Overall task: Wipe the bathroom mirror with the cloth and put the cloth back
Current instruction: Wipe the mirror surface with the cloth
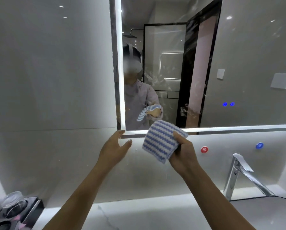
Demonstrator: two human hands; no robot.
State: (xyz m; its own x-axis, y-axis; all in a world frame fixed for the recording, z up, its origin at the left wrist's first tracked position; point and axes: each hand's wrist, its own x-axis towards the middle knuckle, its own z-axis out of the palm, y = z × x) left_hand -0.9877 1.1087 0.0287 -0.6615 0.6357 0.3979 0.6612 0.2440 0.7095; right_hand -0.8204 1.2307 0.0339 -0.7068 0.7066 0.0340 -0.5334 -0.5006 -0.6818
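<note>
the right hand (183, 151) bunches the soft, light cloth (160, 140); left hand (114, 146) hangs released by the smeared mirror (247, 72).

Bare wall (72, 155) under the mirror (238, 63) leaves passing room; the tap (235, 176) stands right; a glass (13, 200) sits far left.

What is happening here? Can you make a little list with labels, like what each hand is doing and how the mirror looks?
mirror: lit rim, whitish smears across its middle
cloth: blue-and-white stripes, in front of the mirror's bottom edge
right hand: grips the cloth
left hand: open, holds nothing, fingertips near the mirror's lower left corner
tap: chrome, at lower right
task: mirror not yet clean, cloth not yet put back
</note>
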